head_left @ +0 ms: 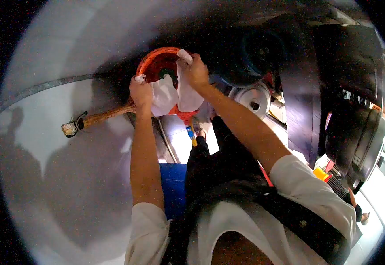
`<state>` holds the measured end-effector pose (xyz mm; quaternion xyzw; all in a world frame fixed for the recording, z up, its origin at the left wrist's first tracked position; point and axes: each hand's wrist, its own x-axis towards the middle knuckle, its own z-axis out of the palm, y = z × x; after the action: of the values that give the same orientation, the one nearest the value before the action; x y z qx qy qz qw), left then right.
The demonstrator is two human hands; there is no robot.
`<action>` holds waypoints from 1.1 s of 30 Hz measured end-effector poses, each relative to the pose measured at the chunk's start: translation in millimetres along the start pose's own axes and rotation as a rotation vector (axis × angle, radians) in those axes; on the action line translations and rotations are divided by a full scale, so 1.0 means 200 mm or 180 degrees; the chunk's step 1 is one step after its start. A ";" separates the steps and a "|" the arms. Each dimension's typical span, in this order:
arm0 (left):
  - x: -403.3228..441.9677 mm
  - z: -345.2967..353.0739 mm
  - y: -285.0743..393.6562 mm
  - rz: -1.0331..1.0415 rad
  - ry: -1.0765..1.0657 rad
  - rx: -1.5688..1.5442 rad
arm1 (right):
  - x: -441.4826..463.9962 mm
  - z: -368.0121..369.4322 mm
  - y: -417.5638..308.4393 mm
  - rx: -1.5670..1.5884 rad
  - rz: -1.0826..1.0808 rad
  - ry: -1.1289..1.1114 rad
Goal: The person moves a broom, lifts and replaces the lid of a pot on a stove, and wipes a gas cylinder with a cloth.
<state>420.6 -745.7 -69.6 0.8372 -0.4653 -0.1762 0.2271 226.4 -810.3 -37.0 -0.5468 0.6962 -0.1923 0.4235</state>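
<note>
Both my hands are over an orange-red bucket (145,64) with a dark interior. My left hand (141,92) is closed on white cloth (164,93) at the bucket's left side. At the right rim, my right hand (194,73) is closed on more white cloth (190,93), which hangs down over the near side. I cannot tell whether this is one cloth or two, or whether my fingers also grip the rim. Something dark green (167,72) shows inside the bucket. A brown wooden pole (102,115) with a bound end lies left of the bucket.
A round metal lid (250,100) lies right of the bucket, below a dark round vessel (263,51). A blue box (172,185) is beside my legs. Large dark pans (353,137) stand at the right. Another person's limb (353,201) shows at lower right.
</note>
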 end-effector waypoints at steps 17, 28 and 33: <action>-0.26 0.08 -0.29 -0.0100 0.0294 0.0199 | -0.22 0.04 0.04 0.0029 -0.0324 -0.0100; -0.68 0.10 0.00 -0.0740 0.0521 -0.1327 | -0.32 -0.18 0.10 0.0140 -0.0461 -0.0207; -1.03 0.10 0.09 -0.1343 0.0694 -0.2531 | -0.48 -0.24 0.35 -0.0366 -0.0809 -0.0506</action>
<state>294.9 -581.2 -58.7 0.7751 -0.1545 -0.2943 0.5373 149.8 -707.1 -24.4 -0.6674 0.5955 -0.1603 0.4175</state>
